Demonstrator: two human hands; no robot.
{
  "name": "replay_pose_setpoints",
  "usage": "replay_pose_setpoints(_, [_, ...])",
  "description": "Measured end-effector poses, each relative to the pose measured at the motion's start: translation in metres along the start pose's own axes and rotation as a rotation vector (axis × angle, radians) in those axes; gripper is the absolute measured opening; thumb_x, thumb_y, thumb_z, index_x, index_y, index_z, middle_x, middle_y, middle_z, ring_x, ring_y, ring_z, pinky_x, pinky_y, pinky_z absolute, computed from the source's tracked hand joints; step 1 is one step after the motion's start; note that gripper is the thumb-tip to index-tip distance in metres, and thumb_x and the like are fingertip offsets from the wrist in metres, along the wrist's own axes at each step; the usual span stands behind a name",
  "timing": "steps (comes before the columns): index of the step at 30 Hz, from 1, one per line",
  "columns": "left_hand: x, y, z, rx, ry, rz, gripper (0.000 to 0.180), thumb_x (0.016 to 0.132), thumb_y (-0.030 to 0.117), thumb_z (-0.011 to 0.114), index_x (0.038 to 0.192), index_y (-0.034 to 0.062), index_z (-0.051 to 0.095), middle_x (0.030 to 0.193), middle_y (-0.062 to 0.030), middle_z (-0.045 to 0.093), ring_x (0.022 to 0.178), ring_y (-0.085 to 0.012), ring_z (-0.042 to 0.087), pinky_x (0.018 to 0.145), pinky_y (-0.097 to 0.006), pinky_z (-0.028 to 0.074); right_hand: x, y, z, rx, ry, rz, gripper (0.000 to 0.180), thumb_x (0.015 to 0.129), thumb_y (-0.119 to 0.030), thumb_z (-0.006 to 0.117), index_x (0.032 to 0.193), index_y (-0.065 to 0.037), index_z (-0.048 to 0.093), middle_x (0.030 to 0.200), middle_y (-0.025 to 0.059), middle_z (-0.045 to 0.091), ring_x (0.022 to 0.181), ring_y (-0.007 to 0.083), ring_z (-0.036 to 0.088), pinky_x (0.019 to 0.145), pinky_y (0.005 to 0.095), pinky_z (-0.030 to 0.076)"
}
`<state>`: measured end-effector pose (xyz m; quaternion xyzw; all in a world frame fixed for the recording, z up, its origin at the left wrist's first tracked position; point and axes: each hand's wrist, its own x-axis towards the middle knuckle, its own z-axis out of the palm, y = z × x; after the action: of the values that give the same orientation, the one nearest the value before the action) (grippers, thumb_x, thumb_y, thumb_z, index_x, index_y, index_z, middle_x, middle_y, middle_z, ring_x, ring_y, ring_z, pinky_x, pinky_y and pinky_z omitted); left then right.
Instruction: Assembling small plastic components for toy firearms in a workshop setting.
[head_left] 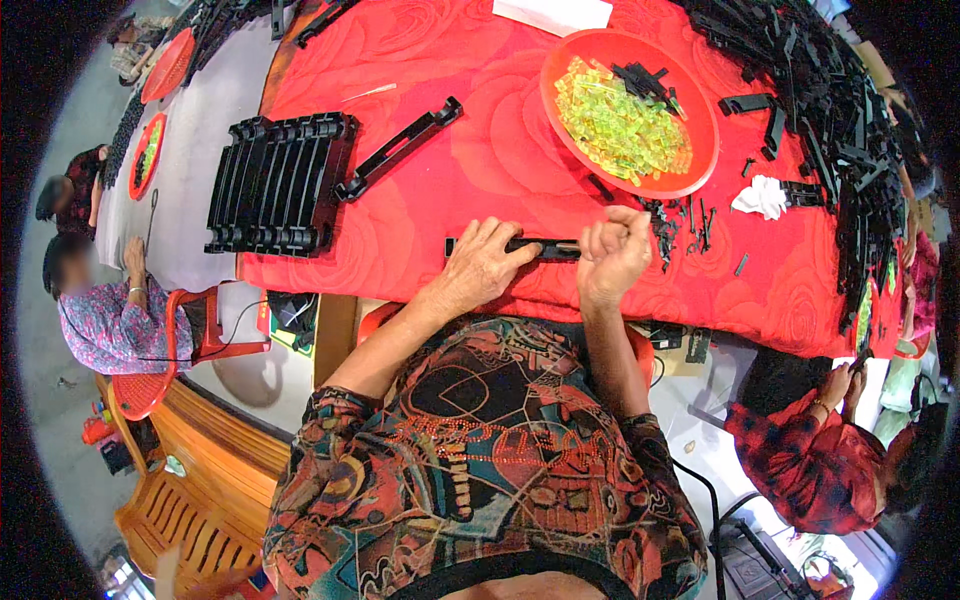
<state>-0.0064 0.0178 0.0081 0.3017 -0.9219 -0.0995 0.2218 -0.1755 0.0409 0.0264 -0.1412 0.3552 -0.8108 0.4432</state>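
Note:
A long black plastic part (550, 249) lies on the red tablecloth (480, 150) close to the table's near edge. My left hand (488, 262) grips it near its left end, thumb and fingers pressed on it. At its right end my right hand (612, 256) is raised with curled fingers; whatever it pinches is hidden. Small black pieces (690, 222) are scattered right of that hand. Beyond it stands a round red tray (706, 150) of yellow-green translucent pieces (620, 120), with some black pieces among them.
To the left, similar black parts (280, 185) lie in a row, and a single one (400, 150) rests slanted beside them. A heap of black parts (810, 90) covers the right side, near a crumpled white tissue (762, 197). Other people sit left and right.

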Motion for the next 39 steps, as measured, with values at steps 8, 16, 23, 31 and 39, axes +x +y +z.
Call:
replay_pose_setpoints(8, [-0.002, 0.002, 0.004, -0.018, 0.028, -0.031, 0.025, 0.069, 0.009, 0.061, 0.093, 0.0122, 0.064, 0.094, -0.0075, 0.053, 0.083, -0.0253, 0.049, 0.067, -0.037, 0.040, -0.003, 0.016, 0.007, -0.084, -0.010, -0.011, 0.039, 0.096, -0.031, 0.040, 0.078, 0.003, 0.051, 0.048, -0.0046, 0.025, 0.036, 0.0054, 0.024, 0.036, 0.0238, 0.022])
replay_pose_setpoints(16, [-0.002, 0.000, 0.009, -0.069, 0.045, -0.044, 0.018, 0.070, 0.010, 0.059, 0.088, 0.0113, 0.062, 0.092, -0.0084, 0.051, 0.084, -0.0266, 0.048, 0.065, -0.040, 0.038, -0.001, 0.022, 0.007, -0.179, 0.012, -0.012, 0.042, 0.096, -0.033, 0.039, 0.079, 0.003, 0.050, 0.048, -0.0063, 0.020, 0.036, 0.0044, 0.019, 0.036, 0.0239, 0.019])
replay_pose_setpoints(23, [0.000, 0.000, 0.007, -0.063, 0.047, -0.046, 0.018, 0.071, 0.011, 0.059, 0.089, 0.0111, 0.064, 0.090, -0.0080, 0.052, 0.083, -0.0262, 0.049, 0.065, -0.039, 0.038, -0.003, 0.020, 0.011, -0.181, 0.042, 0.004, 0.041, 0.097, -0.033, 0.038, 0.079, 0.002, 0.049, 0.048, -0.0060, 0.021, 0.036, 0.0046, 0.020, 0.035, 0.0236, 0.019])
replay_pose_setpoints(31, [-0.001, -0.002, 0.009, -0.072, 0.030, -0.043, 0.018, 0.072, 0.013, 0.058, 0.089, 0.0096, 0.064, 0.090, -0.0067, 0.053, 0.083, -0.0256, 0.049, 0.066, -0.039, 0.038, -0.003, 0.027, 0.006, -0.207, -0.019, -0.038, 0.038, 0.097, -0.032, 0.037, 0.077, -0.001, 0.048, 0.048, -0.0052, 0.027, 0.036, 0.0045, 0.026, 0.035, 0.0226, 0.024])
replay_pose_setpoints(39, [-0.001, -0.002, 0.008, -0.047, 0.039, -0.021, 0.018, 0.073, 0.011, 0.057, 0.090, 0.0078, 0.063, 0.089, -0.0066, 0.053, 0.083, -0.0252, 0.048, 0.067, -0.038, 0.039, 0.001, 0.032, 0.011, -0.274, 0.003, -0.014, 0.037, 0.097, -0.031, 0.037, 0.075, -0.003, 0.047, 0.048, -0.0048, 0.029, 0.037, 0.0049, 0.027, 0.035, 0.0224, 0.026])
